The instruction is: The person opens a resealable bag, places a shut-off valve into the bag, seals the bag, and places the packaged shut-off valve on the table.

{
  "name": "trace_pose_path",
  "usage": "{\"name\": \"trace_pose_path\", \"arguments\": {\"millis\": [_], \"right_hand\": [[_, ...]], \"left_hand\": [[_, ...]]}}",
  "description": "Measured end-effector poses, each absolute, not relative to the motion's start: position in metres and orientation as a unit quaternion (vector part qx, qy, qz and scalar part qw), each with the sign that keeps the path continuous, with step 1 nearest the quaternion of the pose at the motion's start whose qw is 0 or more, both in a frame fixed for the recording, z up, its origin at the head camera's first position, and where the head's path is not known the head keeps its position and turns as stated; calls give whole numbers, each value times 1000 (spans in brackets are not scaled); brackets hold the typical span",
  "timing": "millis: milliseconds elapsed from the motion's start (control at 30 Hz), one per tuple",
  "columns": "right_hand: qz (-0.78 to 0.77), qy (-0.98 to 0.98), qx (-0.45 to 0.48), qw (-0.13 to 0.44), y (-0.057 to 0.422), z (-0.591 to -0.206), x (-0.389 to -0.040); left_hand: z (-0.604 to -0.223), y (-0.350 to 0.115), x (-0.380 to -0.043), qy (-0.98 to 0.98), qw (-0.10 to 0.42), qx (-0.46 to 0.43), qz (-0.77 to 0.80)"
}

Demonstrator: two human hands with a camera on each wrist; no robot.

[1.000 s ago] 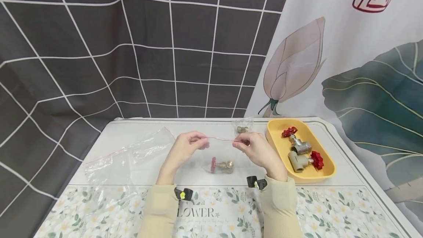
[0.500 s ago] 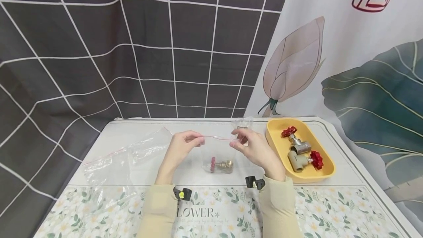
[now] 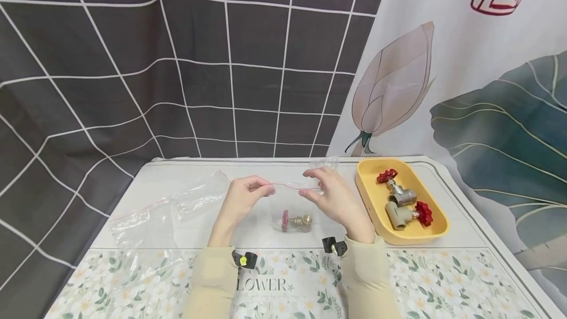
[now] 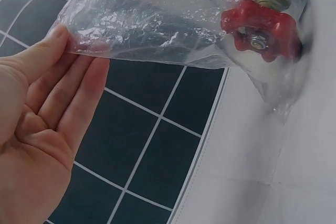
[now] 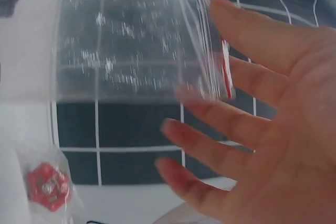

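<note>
A clear zip bag [image 4: 147,30] with a red-edged mouth stands open-side up between my hands in the head view. Inside it, at the bottom, lies a brass valve [image 3: 302,221] with a red handwheel [image 4: 261,31]. My left hand [image 3: 240,198] pinches one corner of the bag's mouth between thumb and fingers. At the opposite corner is my right hand [image 3: 333,200], thumb and fingers spread apart. In the right wrist view its thumb [image 5: 247,30] is close to the zip strip [image 5: 202,40], and its fingertips overlap the bag's edge.
A yellow tray [image 3: 416,239] at the right holds a metal valve [image 3: 402,196] and a beige valve [image 3: 398,215], both with red handwheels. Flat clear bags [image 3: 148,225] lie at the left. Another bagged valve [image 5: 48,187] is behind my right hand. A dark gridded curtain [image 3: 199,82] hangs behind.
My right hand has opened its pinch on the bag's mouth and shifted left along it. The left hand moved slightly left, then kept its hold. The bagged valve stays put.
</note>
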State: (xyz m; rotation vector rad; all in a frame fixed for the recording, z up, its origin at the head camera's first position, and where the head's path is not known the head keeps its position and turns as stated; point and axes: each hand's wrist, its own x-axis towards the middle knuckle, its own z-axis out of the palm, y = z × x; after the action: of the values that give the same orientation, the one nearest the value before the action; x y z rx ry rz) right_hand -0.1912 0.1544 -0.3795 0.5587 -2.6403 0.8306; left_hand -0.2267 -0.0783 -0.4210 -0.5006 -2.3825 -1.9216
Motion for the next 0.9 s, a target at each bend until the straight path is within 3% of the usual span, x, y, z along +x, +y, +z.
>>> {"name": "trace_pose_path", "arguments": {"millis": [133, 400, 900], "right_hand": [[247, -921, 219, 207, 133, -380, -193], [181, -933, 215, 227, 103, -385, -195], [244, -932, 193, 187, 101, -385, -194]], "left_hand": [[-404, -77, -215, -770, 17, -179, -612], [-402, -74, -215, -767, 17, -201, -608], [-425, -79, -230, -756, 21, -239, -609]]}}
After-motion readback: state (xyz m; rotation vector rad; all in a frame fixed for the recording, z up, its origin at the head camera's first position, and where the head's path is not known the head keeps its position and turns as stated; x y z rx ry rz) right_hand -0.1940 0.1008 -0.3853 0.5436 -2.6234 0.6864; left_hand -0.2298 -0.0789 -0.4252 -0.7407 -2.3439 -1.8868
